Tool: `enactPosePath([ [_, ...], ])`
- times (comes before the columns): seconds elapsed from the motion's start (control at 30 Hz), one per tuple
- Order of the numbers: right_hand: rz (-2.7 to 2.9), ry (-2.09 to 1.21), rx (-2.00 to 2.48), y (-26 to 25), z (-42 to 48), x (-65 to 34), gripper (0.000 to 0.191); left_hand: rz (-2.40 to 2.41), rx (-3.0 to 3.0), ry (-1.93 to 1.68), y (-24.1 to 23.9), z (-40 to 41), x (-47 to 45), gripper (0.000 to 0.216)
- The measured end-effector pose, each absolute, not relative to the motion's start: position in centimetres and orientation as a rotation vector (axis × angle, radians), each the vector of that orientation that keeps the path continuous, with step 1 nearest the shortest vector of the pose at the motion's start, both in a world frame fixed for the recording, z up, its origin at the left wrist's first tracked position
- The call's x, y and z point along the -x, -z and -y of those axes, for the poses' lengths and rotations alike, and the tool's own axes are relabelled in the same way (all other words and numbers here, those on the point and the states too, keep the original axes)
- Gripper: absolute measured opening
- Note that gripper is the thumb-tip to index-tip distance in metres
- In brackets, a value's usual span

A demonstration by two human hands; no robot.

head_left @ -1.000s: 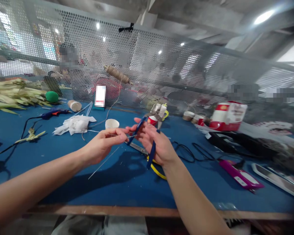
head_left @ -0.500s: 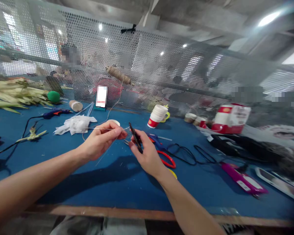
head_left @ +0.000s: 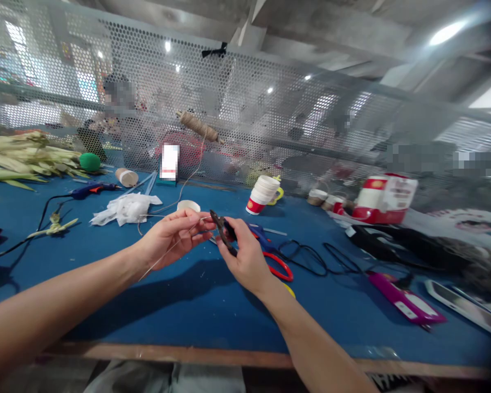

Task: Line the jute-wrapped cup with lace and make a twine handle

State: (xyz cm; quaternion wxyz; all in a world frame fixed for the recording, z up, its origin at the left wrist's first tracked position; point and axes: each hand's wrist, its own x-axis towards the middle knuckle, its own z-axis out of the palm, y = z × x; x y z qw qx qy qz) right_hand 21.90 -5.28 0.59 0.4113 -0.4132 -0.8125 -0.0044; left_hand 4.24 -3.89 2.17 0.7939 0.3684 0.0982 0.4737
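Note:
My left hand (head_left: 168, 238) pinches a thin metal wire (head_left: 163, 255) that slants down to the lower left over the blue table (head_left: 188, 311). Just to its right, my right hand (head_left: 244, 257) is closed round blue-handled pliers (head_left: 225, 233), whose dark jaws point up and left toward the wire's end at my left fingertips. Red-handled scissors (head_left: 276, 266) lie on the table right behind my right hand.
A white wad of plastic (head_left: 125, 208), a tape roll (head_left: 188, 206), a glue gun (head_left: 90, 189) and green leaves (head_left: 20, 158) lie to the left. Stacked cups (head_left: 262, 194), black cables (head_left: 323, 256), a purple tool (head_left: 405, 305) and a red-white container (head_left: 384, 197) are at right. Perforated screen (head_left: 245, 103) behind.
The pliers dropped from upright with handles spread to low in my right fist, jaws at the wire. My left hand stayed on the wire, which now tilts lower left.

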Motion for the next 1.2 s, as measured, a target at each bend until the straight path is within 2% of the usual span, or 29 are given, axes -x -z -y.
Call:
enactPosePath([
  [0.67,2.041,-0.003,0.999,-0.27,5.13,-22.10,0.026,-0.234,-0.791,-1.017,-2.16,3.86,-4.19,0.010],
  [0.77,2.028,-0.110,1.020,-0.50,5.28,-21.97,0.024,-0.253,-0.818,-1.001,-2.18,3.86,-4.08,0.010],
  [0.97,2.001,-0.566,1.057,-1.12,5.70,-21.71,0.025,-0.240,-0.863,-1.007,-2.41,3.92,-3.96,0.011],
  [1.2,2.012,-0.510,1.061,-1.23,5.59,-21.72,0.023,-0.264,-0.849,-1.052,-2.28,3.78,-4.01,0.011],
])
